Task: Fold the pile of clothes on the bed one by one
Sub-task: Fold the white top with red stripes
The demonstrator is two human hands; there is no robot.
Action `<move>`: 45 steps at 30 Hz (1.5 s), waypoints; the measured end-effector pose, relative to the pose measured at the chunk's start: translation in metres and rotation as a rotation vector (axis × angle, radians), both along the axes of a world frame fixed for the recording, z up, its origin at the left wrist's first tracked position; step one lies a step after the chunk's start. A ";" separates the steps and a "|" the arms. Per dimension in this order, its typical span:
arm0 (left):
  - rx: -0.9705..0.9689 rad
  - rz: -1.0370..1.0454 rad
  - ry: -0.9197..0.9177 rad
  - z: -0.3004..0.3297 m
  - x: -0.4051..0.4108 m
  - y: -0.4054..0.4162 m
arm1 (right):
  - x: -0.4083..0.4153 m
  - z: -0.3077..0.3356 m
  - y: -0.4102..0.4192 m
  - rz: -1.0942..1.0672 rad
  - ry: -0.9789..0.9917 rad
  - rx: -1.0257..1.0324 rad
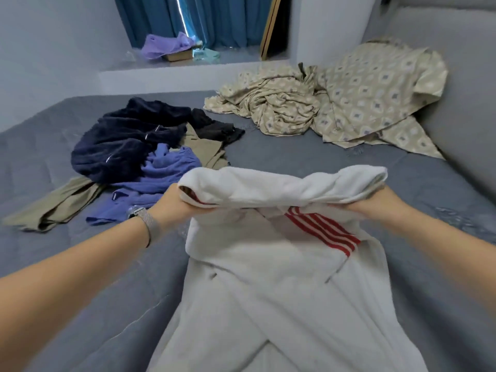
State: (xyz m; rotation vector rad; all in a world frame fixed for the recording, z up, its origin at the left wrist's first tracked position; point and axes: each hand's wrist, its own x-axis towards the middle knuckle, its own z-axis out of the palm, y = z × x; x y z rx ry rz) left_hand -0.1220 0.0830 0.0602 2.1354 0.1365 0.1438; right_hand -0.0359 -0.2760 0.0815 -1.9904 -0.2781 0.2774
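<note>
My left hand (175, 201) and right hand (375, 201) each grip, fingers curled, the far folded edge of the white fleece garment with red stripes (281, 264) above the grey bed (295, 154).

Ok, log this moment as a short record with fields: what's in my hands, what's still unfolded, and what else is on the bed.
in hands: white garment with red stripes
left hand: grips its far fold
right hand: grips its far fold
unfolded pile: navy fleece, purple top, khaki piece, dark piece
also on bed: patterned beige sheet, crumpled
</note>
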 end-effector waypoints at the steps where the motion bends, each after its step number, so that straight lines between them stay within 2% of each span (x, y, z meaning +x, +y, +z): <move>1: 0.103 -0.049 -0.020 0.009 -0.024 -0.004 | -0.023 0.004 -0.011 0.041 -0.025 -0.007; 4: 0.334 -0.156 -0.078 0.014 -0.101 -0.021 | -0.091 -0.002 -0.038 0.128 -0.087 -0.160; 7: 0.378 -0.202 -0.142 -0.020 -0.165 -0.038 | -0.151 -0.032 -0.058 0.186 -0.191 -0.288; 9: 0.268 -0.141 -0.016 -0.034 -0.201 -0.052 | -0.171 -0.060 -0.059 0.203 -0.320 -0.474; 10: 0.282 -0.126 0.045 -0.041 -0.215 -0.055 | -0.182 -0.068 -0.057 0.227 -0.276 -0.625; 12: 0.394 -0.222 0.144 -0.059 -0.239 -0.057 | -0.206 -0.084 -0.060 0.266 -0.228 -0.800; 14: 0.413 -0.198 0.210 -0.070 -0.255 -0.055 | -0.225 -0.105 -0.075 0.319 -0.377 -0.843; 15: 0.493 -0.214 0.189 -0.077 -0.261 -0.050 | -0.235 -0.113 -0.081 0.314 -0.425 -0.822; 17: 0.731 -0.355 0.210 -0.089 -0.265 -0.036 | -0.250 -0.114 -0.084 0.320 -0.368 -0.794; 19: 0.702 -0.315 0.320 -0.091 -0.272 -0.034 | -0.259 -0.105 -0.076 0.238 -0.366 -0.811; 21: 0.541 -0.131 0.240 -0.086 -0.277 -0.041 | -0.261 -0.097 -0.069 0.055 -0.339 -0.744; 24: 0.328 0.255 0.045 -0.080 -0.272 -0.049 | -0.261 -0.098 -0.071 -0.428 -0.240 -0.354; 26: 0.108 0.398 0.094 -0.080 -0.261 -0.048 | -0.255 -0.096 -0.068 -0.577 -0.175 -0.268; 27: 0.006 0.414 0.195 -0.081 -0.254 -0.047 | -0.251 -0.096 -0.065 -0.582 -0.091 -0.272; 29: -0.073 0.347 0.349 -0.086 -0.244 -0.047 | -0.244 -0.099 -0.059 -0.550 0.062 -0.322; 32: -0.194 0.338 0.474 -0.091 -0.228 -0.058 | -0.233 -0.109 -0.052 -0.473 0.134 -0.379; 35: -0.289 0.421 0.393 -0.097 -0.212 -0.062 | -0.224 -0.121 -0.047 -0.403 0.100 -0.471; 37: -0.335 0.494 0.273 -0.097 -0.205 -0.062 | -0.221 -0.121 -0.044 -0.446 0.028 -0.427; 40: -0.277 0.641 0.081 -0.096 -0.198 -0.052 | -0.218 -0.111 -0.046 -0.611 -0.114 -0.283; 42: -0.196 0.700 -0.040 -0.094 -0.197 -0.046 | -0.217 -0.107 -0.049 -0.686 -0.214 -0.262; 43: -0.163 0.716 -0.052 -0.095 -0.196 -0.043 | -0.216 -0.109 -0.050 -0.686 -0.220 -0.271; 45: -0.143 0.713 0.063 -0.101 -0.196 -0.038 | -0.215 -0.115 -0.053 -0.632 -0.138 -0.316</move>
